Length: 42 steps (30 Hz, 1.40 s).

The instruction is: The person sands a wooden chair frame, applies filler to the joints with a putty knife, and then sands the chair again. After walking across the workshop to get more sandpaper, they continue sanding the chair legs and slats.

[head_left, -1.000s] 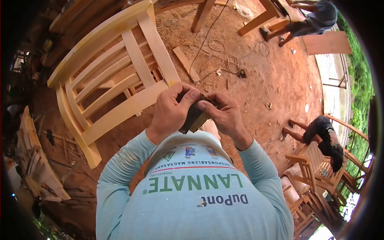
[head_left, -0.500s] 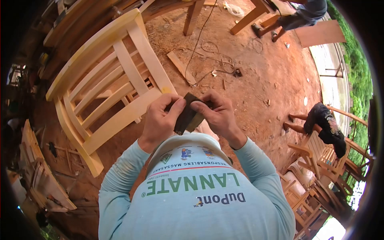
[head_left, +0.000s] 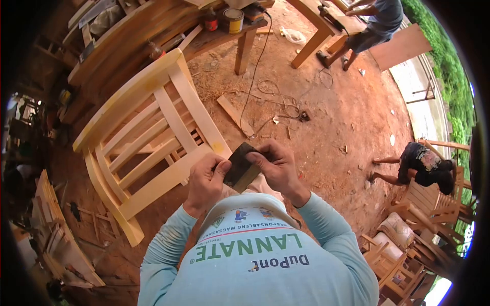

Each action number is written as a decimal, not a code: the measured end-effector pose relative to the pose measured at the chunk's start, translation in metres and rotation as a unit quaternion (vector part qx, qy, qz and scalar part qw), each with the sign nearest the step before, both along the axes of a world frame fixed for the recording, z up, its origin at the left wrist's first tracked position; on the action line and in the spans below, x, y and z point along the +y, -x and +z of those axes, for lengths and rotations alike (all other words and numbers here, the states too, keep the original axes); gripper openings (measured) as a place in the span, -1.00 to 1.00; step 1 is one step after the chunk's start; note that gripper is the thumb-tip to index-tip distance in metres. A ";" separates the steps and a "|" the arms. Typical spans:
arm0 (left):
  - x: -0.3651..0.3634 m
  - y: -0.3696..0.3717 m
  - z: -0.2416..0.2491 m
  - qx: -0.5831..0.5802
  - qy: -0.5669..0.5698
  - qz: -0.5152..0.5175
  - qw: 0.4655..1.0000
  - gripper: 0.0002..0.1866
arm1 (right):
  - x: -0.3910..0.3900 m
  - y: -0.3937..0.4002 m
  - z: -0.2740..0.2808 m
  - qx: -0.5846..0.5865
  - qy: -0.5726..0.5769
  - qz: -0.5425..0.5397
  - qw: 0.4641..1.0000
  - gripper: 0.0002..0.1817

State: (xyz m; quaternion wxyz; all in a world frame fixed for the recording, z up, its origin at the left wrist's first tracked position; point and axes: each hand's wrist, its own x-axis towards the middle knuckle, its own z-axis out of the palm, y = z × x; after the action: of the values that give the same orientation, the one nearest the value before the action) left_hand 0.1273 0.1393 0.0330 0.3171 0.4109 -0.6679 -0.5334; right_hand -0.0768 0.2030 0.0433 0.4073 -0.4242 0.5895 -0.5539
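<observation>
In front of my chest, my left hand (head_left: 205, 179) and my right hand (head_left: 282, 169) share a dark, flat-faced piece that looks like sandpaper (head_left: 239, 168) folded into a block shape. My left thumb and bent fingers pinch its left edge. On the other side, my right thumb presses its upper face, with the fingers curled behind. A lighter brownish side shows along its lower right. Just beyond my left hand is a pale wooden chair frame (head_left: 164, 184) with curved slats, tilted on the ground and apart from the sandpaper.
A wooden workbench (head_left: 209, 40) at the top carries a can (head_left: 233, 21) and a red bottle (head_left: 211, 23). A loose board (head_left: 235, 116) and a looped cord (head_left: 279, 109) lie on the dirt. One person (head_left: 385, 23) stands upper right; another (head_left: 422, 163) bends over wooden furniture at right.
My view has tilted up, so the surroundings sit lower and more workbench shows. Both hands still grip the sandpaper, whose dark face is turned more toward me. The person at upper right shows more fully.
</observation>
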 end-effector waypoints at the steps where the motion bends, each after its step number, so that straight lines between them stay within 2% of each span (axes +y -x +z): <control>1: -0.001 0.000 -0.003 0.001 0.006 0.003 1.000 -0.82 | -0.001 0.001 0.002 0.012 0.003 0.004 1.000 -0.83; 4: 0.001 0.000 -0.022 0.051 -0.009 0.023 0.998 -0.84 | -0.002 0.003 0.001 0.027 0.005 0.009 1.000 -0.85; 7: 0.005 0.003 -0.003 0.125 -0.121 0.021 0.985 -0.85 | -0.002 0.003 -0.003 -0.066 0.016 -0.018 0.998 -0.88; 10: 0.008 -0.007 -0.002 0.098 -0.168 -0.021 0.981 -0.86 | -0.002 0.012 -0.002 -0.083 0.016 0.003 0.996 -0.90; 13: 0.007 -0.008 -0.009 0.080 -0.134 -0.013 0.988 -0.87 | -0.004 0.010 0.001 -0.085 0.011 -0.005 0.996 -0.90; 16: -0.002 -0.005 0.014 0.109 -0.117 -0.049 0.986 -0.88 | -0.006 0.017 0.000 -0.082 0.025 0.026 0.996 -0.88; 19: -0.008 0.009 0.038 0.088 -0.006 -0.040 0.995 -0.84 | -0.006 0.020 -0.001 -0.032 0.022 0.093 0.995 -0.85; 22: -0.010 0.012 0.021 0.104 -0.091 -0.057 0.989 -0.78 | -0.010 0.001 0.010 -0.115 -0.032 0.075 0.990 -0.81; 23: -0.008 0.018 0.018 0.137 -0.124 -0.015 0.983 -0.81 | -0.009 0.000 0.006 -0.124 -0.062 0.045 0.989 -0.80; 26: -0.009 0.022 0.019 0.162 -0.134 0.051 0.976 -0.84 | -0.008 -0.004 0.001 -0.228 -0.037 0.038 0.972 -0.80; 27: -0.008 0.024 0.018 0.170 -0.113 0.058 0.977 -0.85 | -0.006 -0.005 0.000 -0.229 -0.058 0.043 0.971 -0.80; 30: -0.003 0.026 0.016 0.070 0.049 0.085 0.993 -0.84 | -0.001 -0.013 0.000 -0.177 -0.082 0.011 0.981 -0.79; 32: -0.001 0.029 0.016 0.041 0.084 0.107 0.990 -0.82 | -0.001 -0.023 0.011 -0.148 -0.068 -0.005 0.987 -0.77; 33: 0.001 0.031 0.016 0.027 0.101 0.118 0.987 -0.80 | -0.002 -0.028 0.018 -0.134 -0.062 -0.012 0.989 -0.76; 36: -0.002 0.037 0.019 -0.002 0.278 0.106 0.955 -0.76 | -0.003 -0.034 0.036 -0.119 -0.026 0.005 0.993 -0.73; 39: 0.001 0.039 0.033 -0.025 0.333 0.098 0.937 -0.71 | -0.003 -0.034 0.029 -0.147 -0.010 -0.004 0.989 -0.72; 42: 0.002 0.036 0.039 -0.059 0.369 0.081 0.924 -0.66 | 0.000 -0.021 0.026 -0.109 -0.030 0.067 0.991 -0.71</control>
State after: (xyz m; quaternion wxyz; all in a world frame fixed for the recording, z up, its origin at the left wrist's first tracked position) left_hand 0.0911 0.1413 0.0724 0.4487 0.3483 -0.7993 -0.1961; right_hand -0.0555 0.2033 0.0696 0.5175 -0.3873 0.5284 -0.5504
